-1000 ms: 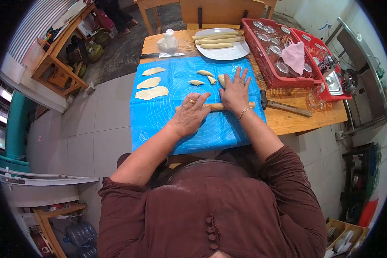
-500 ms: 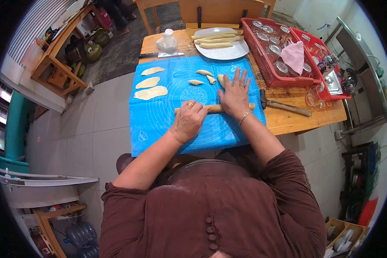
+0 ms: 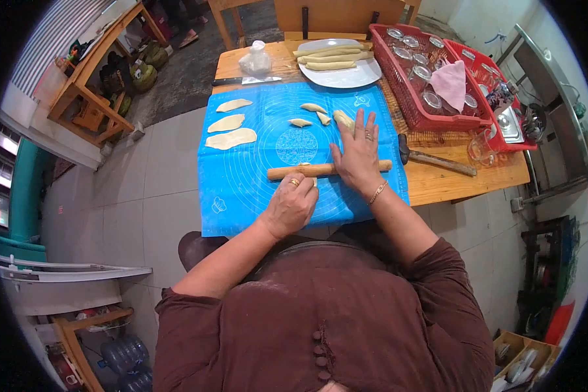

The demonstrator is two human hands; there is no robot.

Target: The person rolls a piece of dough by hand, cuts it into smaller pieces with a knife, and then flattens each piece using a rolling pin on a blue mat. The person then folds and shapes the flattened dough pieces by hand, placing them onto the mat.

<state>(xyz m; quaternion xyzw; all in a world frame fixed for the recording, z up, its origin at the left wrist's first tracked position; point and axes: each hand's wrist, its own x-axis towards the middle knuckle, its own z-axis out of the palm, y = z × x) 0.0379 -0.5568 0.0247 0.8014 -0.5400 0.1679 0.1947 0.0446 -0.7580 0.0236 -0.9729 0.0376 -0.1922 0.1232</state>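
A wooden rolling pin (image 3: 281, 174) lies crosswise on the blue mat (image 3: 242, 196). Beneath it is a piece of dough (image 3: 315, 182), its edges peeking out in front and behind. My left hand (image 3: 290, 204) is just in front of the pin, fingers curled closed at the dough's near edge. My right hand (image 3: 359, 158) lies flat across the pin's right part, fingers spread and pointing away from me. A thicker dough lump (image 3: 343, 120) sits by its fingertips. Small dough pieces (image 3: 313, 108) lie beyond the pin, and flattened dough sheets (image 3: 231, 138) are at the mat's left.
A white plate (image 3: 343, 80) bears several dough rolls at the back. Left of it are a knife (image 3: 261, 80) and a plastic bag (image 3: 256, 62). A hammer (image 3: 438, 159) lies right of the mat. Red baskets (image 3: 431, 121) hold glasses, a pink cloth (image 3: 449, 83) and utensils.
My left hand has come off the pin's left part, nearer to me, and is now at the dough's near edge. My right hand stays on the pin; dough shows beneath it.
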